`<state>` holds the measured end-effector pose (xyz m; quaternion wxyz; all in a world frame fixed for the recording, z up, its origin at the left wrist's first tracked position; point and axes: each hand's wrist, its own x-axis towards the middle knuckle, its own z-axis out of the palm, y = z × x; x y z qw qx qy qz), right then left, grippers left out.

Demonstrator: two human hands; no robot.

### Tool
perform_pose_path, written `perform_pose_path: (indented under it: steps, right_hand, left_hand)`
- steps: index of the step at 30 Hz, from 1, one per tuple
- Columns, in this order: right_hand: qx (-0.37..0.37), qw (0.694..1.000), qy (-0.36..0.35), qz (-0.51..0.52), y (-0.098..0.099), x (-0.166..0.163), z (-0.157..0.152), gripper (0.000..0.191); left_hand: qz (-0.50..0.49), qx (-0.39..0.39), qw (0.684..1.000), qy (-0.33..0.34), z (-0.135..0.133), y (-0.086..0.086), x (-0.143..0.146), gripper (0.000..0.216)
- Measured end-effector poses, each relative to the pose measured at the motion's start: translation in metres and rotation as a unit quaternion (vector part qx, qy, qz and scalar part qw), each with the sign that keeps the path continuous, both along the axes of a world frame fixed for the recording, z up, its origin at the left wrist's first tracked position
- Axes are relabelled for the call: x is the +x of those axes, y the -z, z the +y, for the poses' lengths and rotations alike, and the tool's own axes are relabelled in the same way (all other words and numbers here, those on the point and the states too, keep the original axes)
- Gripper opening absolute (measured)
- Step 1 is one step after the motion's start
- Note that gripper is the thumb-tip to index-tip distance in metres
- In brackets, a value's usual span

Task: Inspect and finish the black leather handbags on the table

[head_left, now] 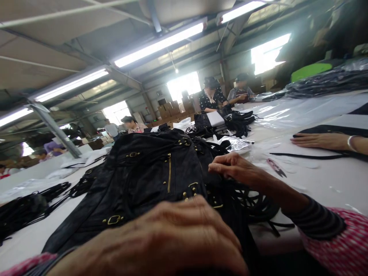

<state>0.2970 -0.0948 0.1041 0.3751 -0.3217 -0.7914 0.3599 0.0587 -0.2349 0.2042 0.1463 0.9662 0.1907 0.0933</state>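
A black bag (143, 165) with a brass zip, buckles and studs lies in front of me. My left hand (161, 237) is large and close at the bottom of the view, over the bag's near edge. Its fingers bend down and their tips are hidden. Beside the bag's right edge is my right hand (230, 166), with thumb and fingers pinched together. Whatever it may pinch cannot be made out. Black straps (255, 203) lie in loops below my right wrist.
Red-handled thread snips (276, 168) lie on the pale table (322, 188). At right, another person's hand (319, 141) rests by black material. A stack of black bags (221, 120) stands farther back, and black strapped goods (31, 205) lie left. Several people work beyond.
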Motion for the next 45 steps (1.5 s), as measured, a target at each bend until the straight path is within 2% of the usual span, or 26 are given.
perform_pose_path:
  steps: [2,4,7,10,13,16,19,21,23,27,29,32,34,36,38,41,43,45]
  right_hand:
    - [0.043,0.999,0.03,-0.003,-0.002,-0.005,0.019,0.03]
    - [0.044,0.998,0.038,0.016,-0.003,-0.017,0.036,0.024]
    - [-0.01,0.992,0.078,0.104,-0.004,-0.042,0.054,0.024]
    - [-0.046,0.977,0.104,0.18,-0.002,-0.061,0.067,0.023]
    - [-0.019,0.981,0.086,0.174,0.008,-0.071,0.072,0.026]
    - [0.103,0.984,0.085,0.121,0.019,-0.076,0.068,0.037]
    - [0.245,0.964,0.098,0.021,0.021,-0.079,0.06,0.05]
    - [0.345,0.929,0.11,-0.071,0.018,-0.079,0.057,0.046]
    - [0.437,0.88,0.11,-0.147,0.014,-0.077,0.059,0.036]
    - [0.552,0.799,0.065,-0.228,0.017,-0.07,0.067,0.032]
    - [0.573,0.78,0.051,-0.245,0.022,-0.069,0.069,0.03]
    - [0.57,0.774,0.045,-0.271,0.023,-0.071,0.071,0.021]
    - [0.56,0.776,0.04,-0.288,0.02,-0.073,0.07,0.015]
    - [0.547,0.782,0.031,-0.297,0.014,-0.074,0.069,0.01]
    - [0.53,0.791,0.022,-0.305,0.009,-0.074,0.067,0.01]
    - [0.499,0.804,0.016,-0.322,0.001,-0.074,0.062,0.012]
    - [0.471,0.815,0.03,-0.336,-0.008,-0.078,0.058,0.015]
    - [0.443,0.823,0.065,-0.349,-0.022,-0.087,0.055,0.016]
  left_hand:
    - [-0.017,0.068,0.997,-0.04,0.035,-0.008,0.005,0.025]
    - [0.028,0.15,0.985,-0.083,0.077,-0.003,0.006,0.026]
    - [0.148,0.253,0.953,-0.078,0.132,0.014,0.002,0.032]
    - [0.193,0.337,0.919,-0.062,0.159,0.022,-0.004,0.025]
    - [0.164,0.38,0.908,-0.067,0.16,0.021,-0.022,0.02]
    - [0.104,0.389,0.91,-0.093,0.152,0.02,-0.046,0.021]
    - [0.074,0.403,0.907,-0.099,0.147,0.022,-0.059,0.016]
    - [0.091,0.396,0.911,-0.074,0.147,0.021,-0.056,0.013]
    - [0.124,0.373,0.918,-0.049,0.149,0.016,-0.047,0.014]
    - [0.183,0.348,0.918,-0.043,0.148,-0.01,-0.038,0.017]
    - [0.195,0.334,0.92,-0.057,0.14,-0.028,-0.044,0.014]
    - [0.189,0.275,0.936,-0.11,0.121,-0.053,-0.064,0.01]
    - [0.163,0.214,0.948,-0.17,0.109,-0.065,-0.083,0.018]
    - [0.132,0.165,0.945,-0.25,0.104,-0.069,-0.101,0.032]
    - [0.132,0.173,0.919,-0.329,0.106,-0.063,-0.114,0.043]
    - [0.225,0.279,0.84,-0.408,0.116,-0.041,-0.121,0.044]
    - [0.284,0.343,0.804,-0.393,0.121,-0.026,-0.116,0.035]
    - [0.298,0.399,0.804,-0.326,0.124,-0.014,-0.105,0.031]
